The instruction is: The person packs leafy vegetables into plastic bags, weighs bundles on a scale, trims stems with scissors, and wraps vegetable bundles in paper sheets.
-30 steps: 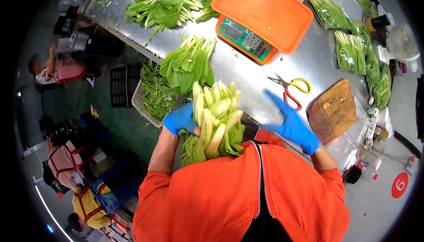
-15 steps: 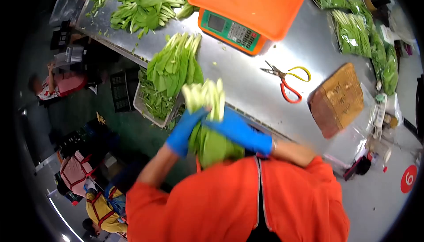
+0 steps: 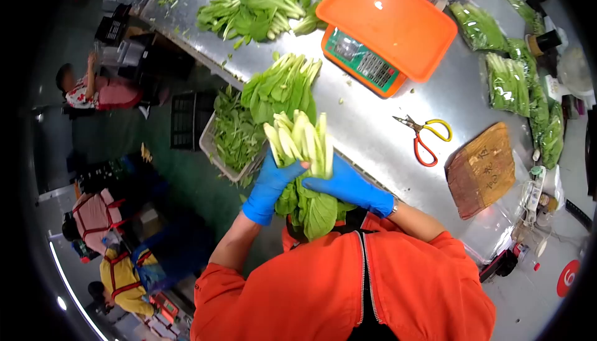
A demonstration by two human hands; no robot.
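Both my hands wear blue gloves and grip one bunch of leafy greens (image 3: 306,142), its pale stems up and its leaves hanging toward my jacket. My left hand (image 3: 272,185) wraps the bunch from the left, and my right hand (image 3: 351,185) closes round it from the right. Just beyond, another bunch of greens (image 3: 283,89) lies at the table's near edge. Red-and-yellow-handled scissors (image 3: 424,136) lie on the metal table (image 3: 367,123) to the right of the bunch. An orange scale (image 3: 388,24) stands farther back.
A pile of greens (image 3: 255,5) covers the back left of the table. Bagged greens (image 3: 507,83) and a brown block (image 3: 482,170) are at the right. Below the left edge sits a bin of leaves (image 3: 233,142). Several people are at the far left, one in yellow (image 3: 124,282).
My right hand, open and apart from the bunch a second ago, has come in and closed round it. The bunch now stands more gathered between both hands. The camera view has shifted.
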